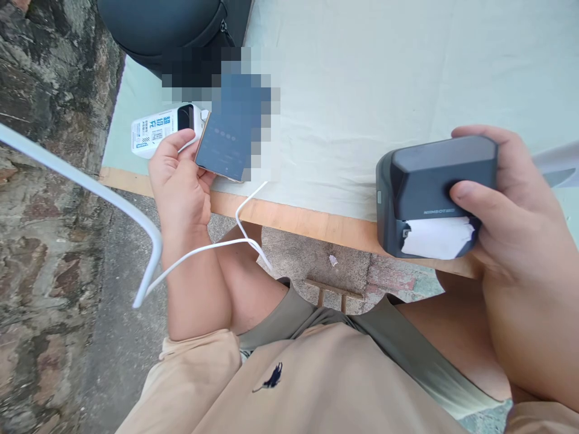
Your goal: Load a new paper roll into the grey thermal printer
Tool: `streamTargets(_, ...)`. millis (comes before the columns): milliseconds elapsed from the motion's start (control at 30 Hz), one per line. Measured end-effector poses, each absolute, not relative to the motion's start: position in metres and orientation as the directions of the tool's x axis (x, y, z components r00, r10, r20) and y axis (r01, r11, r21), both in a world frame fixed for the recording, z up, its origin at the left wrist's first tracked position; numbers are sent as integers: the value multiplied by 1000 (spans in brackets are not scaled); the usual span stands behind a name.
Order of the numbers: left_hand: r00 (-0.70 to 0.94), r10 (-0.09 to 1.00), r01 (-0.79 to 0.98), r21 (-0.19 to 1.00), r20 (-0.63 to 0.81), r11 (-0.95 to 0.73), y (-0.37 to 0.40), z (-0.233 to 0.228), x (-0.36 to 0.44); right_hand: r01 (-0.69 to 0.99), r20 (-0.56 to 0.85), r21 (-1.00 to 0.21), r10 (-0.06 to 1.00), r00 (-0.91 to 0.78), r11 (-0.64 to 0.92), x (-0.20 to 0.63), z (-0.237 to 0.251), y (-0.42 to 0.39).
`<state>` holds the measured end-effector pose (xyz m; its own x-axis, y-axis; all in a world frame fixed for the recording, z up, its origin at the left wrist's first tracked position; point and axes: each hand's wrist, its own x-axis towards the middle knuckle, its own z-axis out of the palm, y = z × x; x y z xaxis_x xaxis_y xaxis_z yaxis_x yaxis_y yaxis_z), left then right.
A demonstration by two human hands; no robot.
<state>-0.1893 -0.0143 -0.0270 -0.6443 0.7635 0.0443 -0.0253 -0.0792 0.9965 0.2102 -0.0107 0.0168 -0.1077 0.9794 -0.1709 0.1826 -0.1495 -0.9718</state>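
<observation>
My left hand (181, 175) is closed around the lower edge of a smartphone (226, 141), its dark screen tilted up toward me and partly pixelated. Beside the thumb is a white power bank (158, 129) with blue lettering and a dark display; whether the hand touches it I cannot tell. On the other side, my right hand (506, 205) grips a dark grey label printer (434, 175) near the table's front edge, thumb on its top face. A torn-edged white paper label (436, 238) shows at the printer's front slot.
A black zippered case (167, 30) stands at the table's back left. The table (325, 108) has a pale cloth and a wooden front edge (294, 214). A thin white cable (239, 211) loops over that edge. A stone wall (49, 241) rises at left; a paper scrap (333, 260) lies below.
</observation>
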Motion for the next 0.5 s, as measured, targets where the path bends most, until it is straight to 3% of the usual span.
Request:
streamTargets(233,-681,730,15,998,56,-62,-13,-22,-184,152,-194,-972,976,-95,-178,207,19,-10)
streamTargets(400,-778,626,178,973,50,144,-16,-9,-186,160,-181,-973,979,-88,-165,209,19,-10)
streamTargets(500,-768,638,281,928,64,245,-22,-3,-188,183,-178,-971,978,-109,-156,210,19,-11)
